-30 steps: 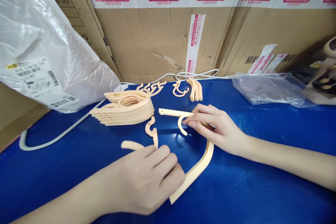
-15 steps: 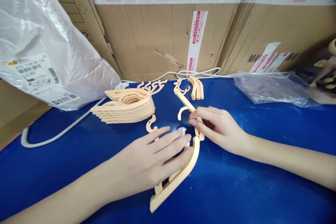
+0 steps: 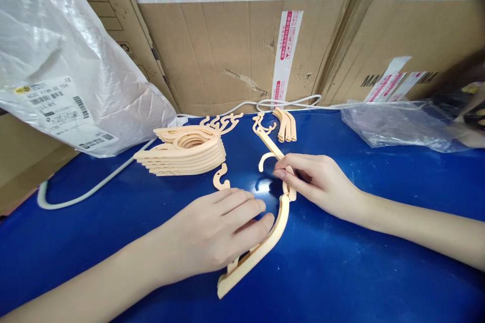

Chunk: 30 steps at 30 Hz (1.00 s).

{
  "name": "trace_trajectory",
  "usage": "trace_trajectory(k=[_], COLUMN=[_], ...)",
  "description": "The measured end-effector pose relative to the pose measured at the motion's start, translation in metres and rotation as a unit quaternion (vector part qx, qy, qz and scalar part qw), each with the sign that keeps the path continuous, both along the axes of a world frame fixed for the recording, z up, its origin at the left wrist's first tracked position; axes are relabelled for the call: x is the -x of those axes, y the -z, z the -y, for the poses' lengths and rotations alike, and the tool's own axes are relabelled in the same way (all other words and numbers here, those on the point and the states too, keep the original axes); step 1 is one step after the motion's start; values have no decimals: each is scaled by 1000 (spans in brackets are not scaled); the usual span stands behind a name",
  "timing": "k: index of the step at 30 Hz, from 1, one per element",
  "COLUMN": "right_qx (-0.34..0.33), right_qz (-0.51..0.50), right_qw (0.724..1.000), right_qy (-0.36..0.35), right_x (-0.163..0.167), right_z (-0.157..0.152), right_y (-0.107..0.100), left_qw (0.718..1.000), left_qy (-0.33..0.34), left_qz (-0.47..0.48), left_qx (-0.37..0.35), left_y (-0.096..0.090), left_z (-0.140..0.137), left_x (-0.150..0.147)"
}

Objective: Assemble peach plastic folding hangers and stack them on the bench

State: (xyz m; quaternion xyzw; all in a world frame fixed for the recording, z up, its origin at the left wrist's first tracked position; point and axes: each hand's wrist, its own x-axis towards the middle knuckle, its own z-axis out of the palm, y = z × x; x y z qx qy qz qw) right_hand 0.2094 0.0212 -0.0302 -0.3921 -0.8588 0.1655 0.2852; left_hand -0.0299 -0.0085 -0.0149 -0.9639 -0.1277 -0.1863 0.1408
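Note:
A cream plastic folding hanger [image 3: 278, 229] lies partly unfolded on the blue table, its long curved arm pointing at me. My right hand [image 3: 322, 181] pinches it near its joint, thumb and fingertips together; a hook curls out left of the fingertips. Over loose parts beside the curved arm is my left hand [image 3: 215, 227], palm down with its fingers curled inward. What lies under that palm is mostly hidden. A hook piece [image 3: 220, 179] sticks out beyond its knuckles, and the little-finger side is close to the curved arm.
Behind my left hand stands a stack of cream hangers [image 3: 182, 154], hooks pointing away. Several curved arms [image 3: 287, 125] and more hooks [image 3: 261, 123] lie farther back. A white cable [image 3: 87, 194], a filled plastic bag [image 3: 125, 106], a clear bag [image 3: 397, 126] and cardboard boxes [image 3: 212, 50] border the table.
The fingers of my left hand have drawn back and curled in from a spread position over the parts. My right hand keeps its pinch on the hanger. The view has shifted slightly.

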Motion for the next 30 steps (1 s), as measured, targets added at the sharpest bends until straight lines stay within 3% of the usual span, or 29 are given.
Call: trace_trajectory(k=[6, 13, 17, 22, 30], right_qx=[0, -37, -57, -80, -75], right_qz=[6, 36, 53, 77, 57], right_qw=[1000, 999, 996, 987, 984], right_qy=[-1, -5, -47, -114, -150], right_x=[-1, 1, 2, 1, 0], right_z=[1, 1, 3, 6, 4], right_y=[-1, -2, -1, 0, -1], left_qw=[1000, 983, 974, 987, 1000], left_qy=[-6, 15, 20, 13, 0], left_qz=[9, 36, -7, -23, 5], left_qx=[18, 180, 224, 157, -2], left_y=[4, 2, -5, -4, 5], left_z=[0, 8, 12, 15, 8], left_x=[0, 0, -2, -2, 2])
